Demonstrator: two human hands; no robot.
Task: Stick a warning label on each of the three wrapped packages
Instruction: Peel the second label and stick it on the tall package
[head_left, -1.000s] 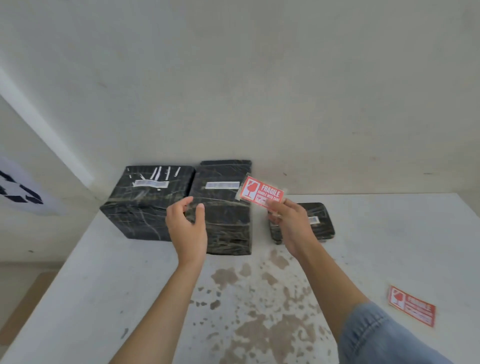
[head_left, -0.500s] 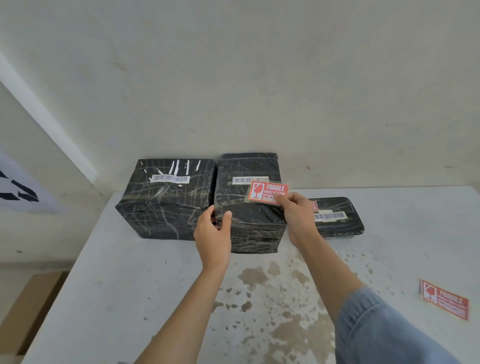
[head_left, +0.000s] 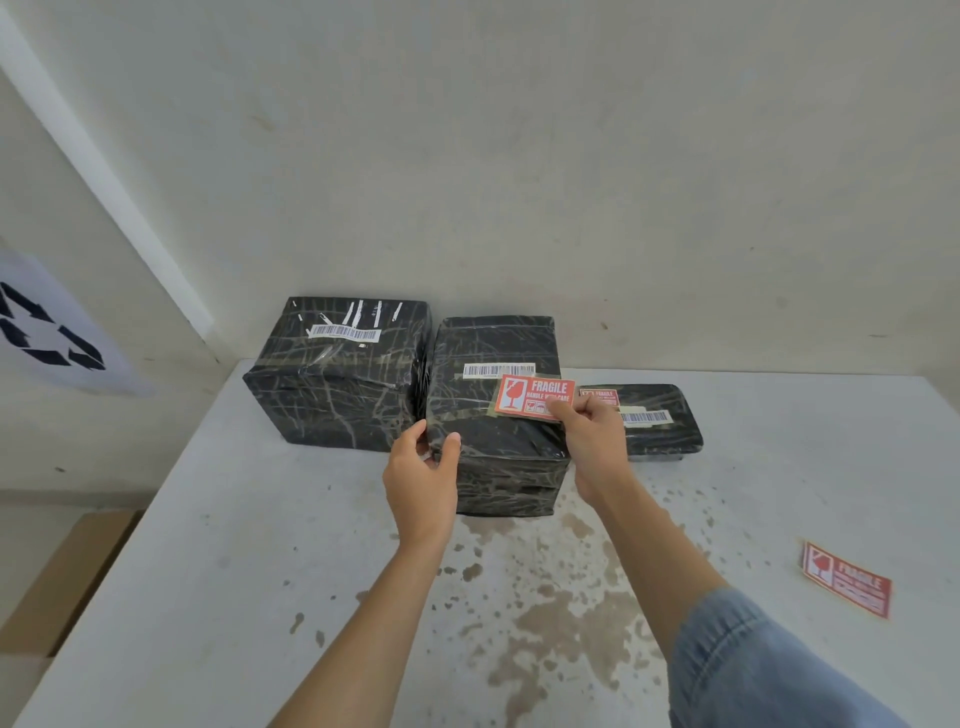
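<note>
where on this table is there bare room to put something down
The table's left side in front of the left package is bare, and so is the strip between the flat package and the spare label. Around the middle package it is crowded by both hands.

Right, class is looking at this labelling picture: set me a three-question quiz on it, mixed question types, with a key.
1. True or false: the flat package on the right already carries a red label.
2. What does the right hand hold? A) the fragile label B) a barcode strip C) tape
3. Fill in: the left hand steadies the ___ package.

Key: 1 true; 2 A; 3 middle. A spare label lies on the table.
</note>
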